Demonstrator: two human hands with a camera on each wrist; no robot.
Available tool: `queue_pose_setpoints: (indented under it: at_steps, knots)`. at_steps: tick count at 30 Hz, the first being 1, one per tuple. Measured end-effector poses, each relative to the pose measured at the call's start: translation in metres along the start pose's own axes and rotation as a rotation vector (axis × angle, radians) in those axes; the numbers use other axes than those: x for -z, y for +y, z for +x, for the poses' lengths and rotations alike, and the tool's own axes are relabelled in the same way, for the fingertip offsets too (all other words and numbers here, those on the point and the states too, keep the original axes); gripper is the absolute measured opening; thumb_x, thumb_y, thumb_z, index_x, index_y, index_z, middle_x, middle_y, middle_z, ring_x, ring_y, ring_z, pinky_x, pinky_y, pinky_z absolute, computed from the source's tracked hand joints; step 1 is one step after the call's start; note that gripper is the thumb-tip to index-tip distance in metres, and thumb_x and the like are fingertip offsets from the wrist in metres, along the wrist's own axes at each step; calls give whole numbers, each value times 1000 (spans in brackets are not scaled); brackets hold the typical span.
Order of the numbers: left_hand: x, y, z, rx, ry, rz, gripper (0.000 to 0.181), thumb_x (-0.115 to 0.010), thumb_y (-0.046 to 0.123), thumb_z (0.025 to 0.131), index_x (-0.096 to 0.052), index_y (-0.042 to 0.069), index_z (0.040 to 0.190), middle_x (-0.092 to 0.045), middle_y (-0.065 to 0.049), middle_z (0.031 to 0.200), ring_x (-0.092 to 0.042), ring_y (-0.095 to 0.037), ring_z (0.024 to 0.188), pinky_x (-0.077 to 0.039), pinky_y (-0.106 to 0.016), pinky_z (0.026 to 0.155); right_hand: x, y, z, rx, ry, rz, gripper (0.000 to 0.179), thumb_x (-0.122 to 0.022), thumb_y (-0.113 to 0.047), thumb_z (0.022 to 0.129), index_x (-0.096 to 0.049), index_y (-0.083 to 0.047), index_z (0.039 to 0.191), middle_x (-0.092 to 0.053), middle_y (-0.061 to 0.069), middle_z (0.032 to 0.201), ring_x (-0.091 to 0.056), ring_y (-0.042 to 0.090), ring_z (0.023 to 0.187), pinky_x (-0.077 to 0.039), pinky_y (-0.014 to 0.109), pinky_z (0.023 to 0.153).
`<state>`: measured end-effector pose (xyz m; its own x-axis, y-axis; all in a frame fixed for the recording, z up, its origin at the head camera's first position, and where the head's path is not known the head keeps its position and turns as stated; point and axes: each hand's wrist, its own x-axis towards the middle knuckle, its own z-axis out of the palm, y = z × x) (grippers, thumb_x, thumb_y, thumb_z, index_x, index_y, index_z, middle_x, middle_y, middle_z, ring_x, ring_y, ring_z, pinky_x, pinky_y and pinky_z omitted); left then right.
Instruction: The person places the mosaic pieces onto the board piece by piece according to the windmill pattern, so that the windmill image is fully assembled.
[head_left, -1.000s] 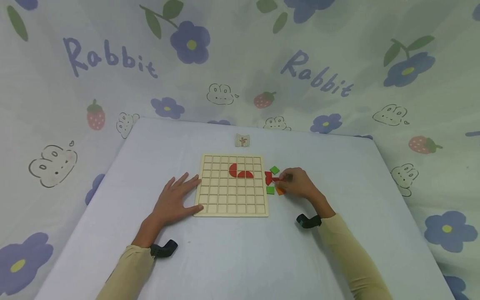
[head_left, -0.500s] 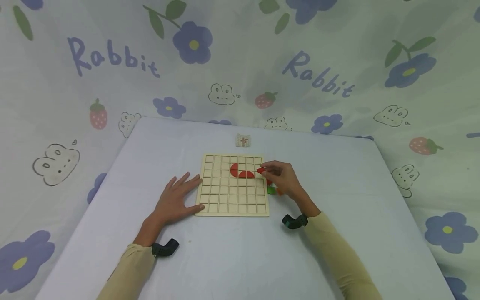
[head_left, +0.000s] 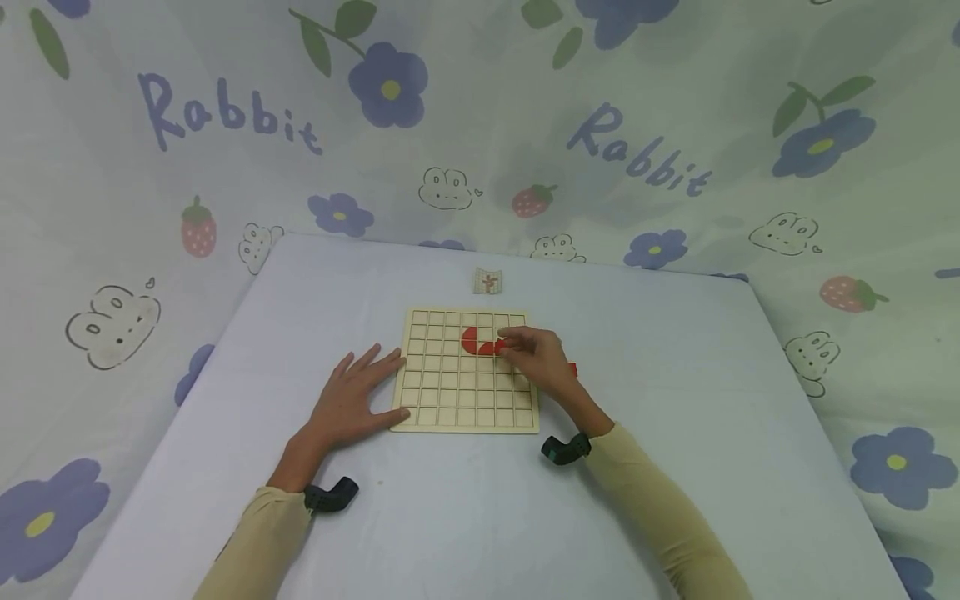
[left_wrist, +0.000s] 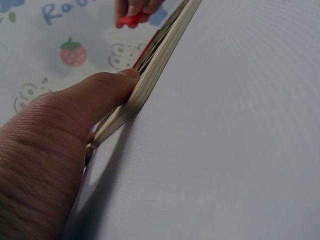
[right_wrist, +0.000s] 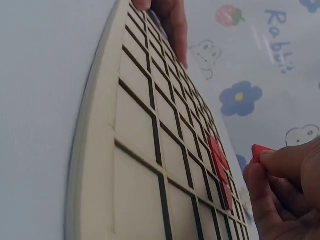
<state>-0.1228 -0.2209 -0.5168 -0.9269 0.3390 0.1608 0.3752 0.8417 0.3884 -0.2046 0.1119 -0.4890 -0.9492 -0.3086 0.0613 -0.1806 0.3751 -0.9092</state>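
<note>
Red and small, the piece (right_wrist: 261,151) pinched in my right hand (head_left: 542,362) is now over the wooden board (head_left: 444,398). A second ago that hand was past the board's right edge, among the loose pieces; it has since come across with this one. My left hand (head_left: 348,402) has not shifted: fingers spread, tips at the board's left edge, thumb resting by the near corner, I would say to steady it. The two hands are well apart, the grid between them.

Beside my right fingertips, on the side toward my left hand, two red shapes lie on the cells, a rounded one (head_left: 469,341) and a low arched one (head_left: 487,348); both lie as they did. The right wrist view shows my pinched piece lifted clear of the board, so I judge the carrying mostly done and the laying down not.

A red-orange piece (head_left: 573,369) pokes out on the outer side of my right hand; what else that hand covers I cannot tell. Farther out, ahead of both hands, a small printed card (head_left: 488,281) lies on the table (head_left: 450,517), before a flowered cloth (head_left: 480,125).
</note>
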Motion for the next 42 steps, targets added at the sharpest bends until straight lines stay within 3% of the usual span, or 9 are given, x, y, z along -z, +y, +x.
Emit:
queue_pose_setpoints:
  at_steps: [6, 15, 20, 25, 28, 37, 42]
  knots:
    - [-1, 0, 2, -3, -2, -6, 87, -66, 66, 80, -46, 16, 149, -40, 0, 154, -23, -29, 146, -10, -53, 118, -15, -2, 0, -36, 47, -115, 8, -76, -12, 87, -77, -13, 95, -71, -6, 94, -65, 12, 83, -56, 31, 72]
    - [-3, 0, 3, -1, 2, -11, 87, -67, 65, 80, -46, 16, 149, -39, 1, 154, -23, -29, 146, -8, -53, 118, -28, -4, -4, 101, 105, -270, 8, -77, -9, 85, -77, -8, 93, -72, -1, 88, -65, 11, 76, -55, 28, 67]
    - [-4, 1, 3, 6, -4, -4, 87, -67, 65, 80, -45, 17, 149, -39, 1, 154, -22, -28, 146, -9, -53, 118, -30, -7, -8, 158, 93, -418, 8, -77, -11, 86, -79, -8, 93, -72, -1, 86, -60, 10, 72, -52, 24, 63]
    - [-4, 1, 4, 1, 2, -3, 87, -67, 66, 80, -46, 17, 148, -39, 1, 154, -23, -28, 146, -10, -53, 118, -29, -16, -8, 227, 34, -551, 4, -76, -10, 86, -79, -9, 84, -64, -5, 72, -53, 9, 66, -46, 24, 57]
    - [-4, 1, 4, -2, 4, -3, 87, -66, 67, 80, -46, 17, 149, -39, 1, 154, -23, -28, 146, -10, -53, 118, -27, -19, -7, 200, -4, -554, 6, -75, -10, 86, -79, -10, 82, -62, -7, 72, -52, 10, 67, -46, 25, 57]
    - [-4, 1, 4, -12, 16, 8, 87, -68, 65, 79, -47, 16, 148, -41, 0, 153, -25, -30, 145, -12, -55, 117, -28, -11, -7, 87, -24, -509, 15, -74, -19, 88, -78, -9, 100, -62, -6, 76, -54, 11, 67, -48, 24, 57]
    - [-2, 1, 0, -7, 22, -7, 87, -70, 63, 78, -48, 14, 146, -43, -3, 152, -27, -32, 144, -13, -57, 116, -24, -9, -9, 101, -71, -439, 18, -73, -17, 89, -76, -8, 104, -62, -6, 76, -54, 10, 65, -47, 24, 54]
